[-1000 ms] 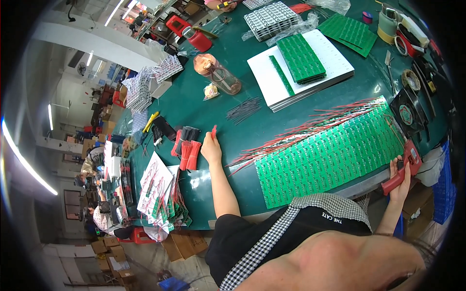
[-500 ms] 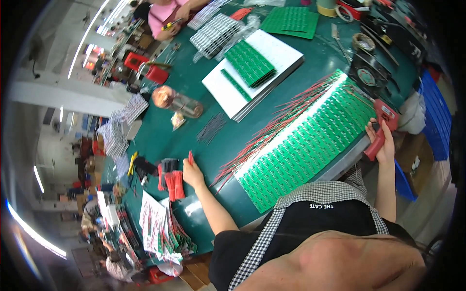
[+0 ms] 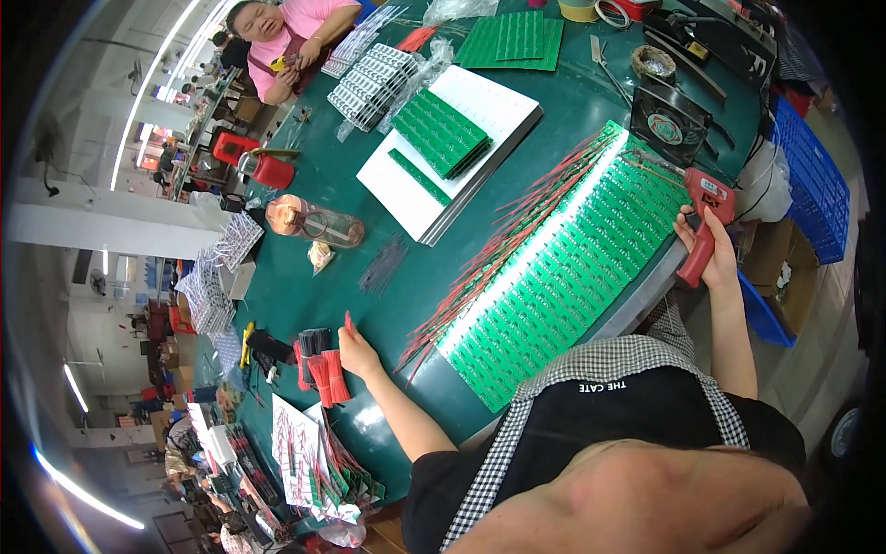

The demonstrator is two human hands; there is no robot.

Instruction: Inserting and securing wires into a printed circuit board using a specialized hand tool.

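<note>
Right hand [image 3: 709,242] gripped red soldering gun [image 3: 703,222], rigid, light; hold by handle. Left hand [image 3: 355,353] fingers pinched thin, limp red wire [image 3: 348,321].

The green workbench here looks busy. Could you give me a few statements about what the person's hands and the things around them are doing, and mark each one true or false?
1. The right hand grips a red pistol-shaped tool. True.
2. The left hand rests on the white board. False: it is beside the bundles of red wires, pinching a thin red piece; the white board lies farther up the table.
3. A long array of small green circuit boards lies between the two hands. True.
4. The small black fan stands next to the left hand. False: it stands near the right hand, beyond the array.
5. A stack of green boards lies on the white board. True.
</note>
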